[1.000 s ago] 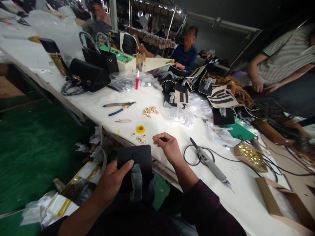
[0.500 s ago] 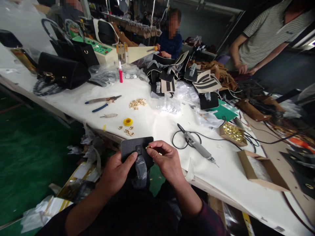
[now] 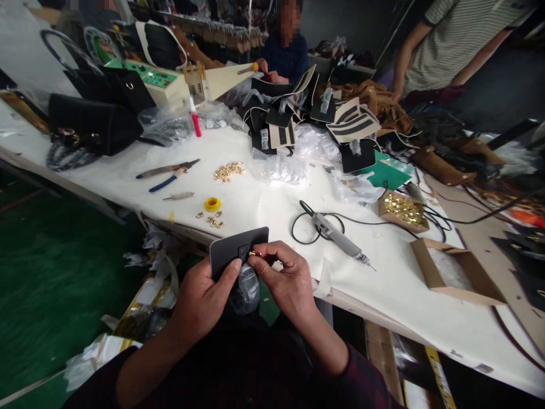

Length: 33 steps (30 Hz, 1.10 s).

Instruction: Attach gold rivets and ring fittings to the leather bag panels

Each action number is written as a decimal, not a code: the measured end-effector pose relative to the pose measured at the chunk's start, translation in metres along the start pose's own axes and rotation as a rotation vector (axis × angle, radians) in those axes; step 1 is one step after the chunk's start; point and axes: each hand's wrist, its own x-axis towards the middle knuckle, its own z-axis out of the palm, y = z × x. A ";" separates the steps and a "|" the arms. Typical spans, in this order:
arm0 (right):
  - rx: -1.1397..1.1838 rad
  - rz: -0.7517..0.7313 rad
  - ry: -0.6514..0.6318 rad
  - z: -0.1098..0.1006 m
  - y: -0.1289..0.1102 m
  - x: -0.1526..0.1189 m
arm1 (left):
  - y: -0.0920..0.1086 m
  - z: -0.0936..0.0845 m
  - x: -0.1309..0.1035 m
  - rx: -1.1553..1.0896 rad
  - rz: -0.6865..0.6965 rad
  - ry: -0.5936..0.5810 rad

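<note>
My left hand (image 3: 204, 295) is closed on the left side of a black leather panel (image 3: 230, 244), with the thumb pressed on its face. The panel is tilted, and a clear plastic wrap (image 3: 248, 288) hangs from its middle below a small stitched tab. Between the thumb and index finger of my right hand (image 3: 289, 278) is a small gold metal fitting (image 3: 252, 254), right by the tab. Whether the fitting touches the tab I cannot tell. Several like fittings (image 3: 214, 221) lie on the white tabletop (image 3: 264, 207) just beyond the panel.
A yellow ring (image 3: 213, 204), a pile of gold fittings (image 3: 229, 171) and pliers (image 3: 168, 173) lie ahead. At right are a grey corded electric screwdriver (image 3: 340, 237) and cardboard boxes (image 3: 451, 267). Black panels (image 3: 279, 116) are heaped farther back. Two people work across the table.
My right hand has brought the gold fitting closer to the tab, and the panel has tipped. The view has shifted, so the table things sit slightly left and higher.
</note>
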 end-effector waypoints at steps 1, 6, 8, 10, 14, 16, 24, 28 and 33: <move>0.000 0.003 0.009 -0.001 -0.001 -0.001 | 0.001 0.001 0.000 0.019 0.016 0.004; -0.050 -0.106 0.028 -0.005 -0.007 -0.006 | 0.005 0.007 -0.002 0.105 0.111 0.018; -0.066 -0.162 0.035 -0.006 -0.008 -0.008 | 0.006 0.008 -0.003 0.127 0.153 0.024; -0.078 -0.198 0.042 -0.005 -0.008 -0.009 | 0.007 0.009 -0.004 0.149 0.197 0.027; -0.112 -0.218 0.067 -0.005 -0.009 -0.012 | 0.007 0.010 -0.007 0.185 0.303 0.020; -0.132 -0.227 0.081 -0.005 -0.008 -0.014 | 0.007 0.010 -0.008 0.208 0.346 0.012; -0.145 -0.089 0.159 -0.001 -0.005 -0.023 | 0.006 0.012 -0.012 0.215 0.396 -0.034; -0.141 -0.051 0.168 -0.001 -0.007 -0.025 | 0.003 0.012 -0.015 0.203 0.381 -0.027; -0.195 -0.174 0.149 -0.001 -0.005 -0.024 | 0.004 0.011 -0.017 0.196 0.414 -0.032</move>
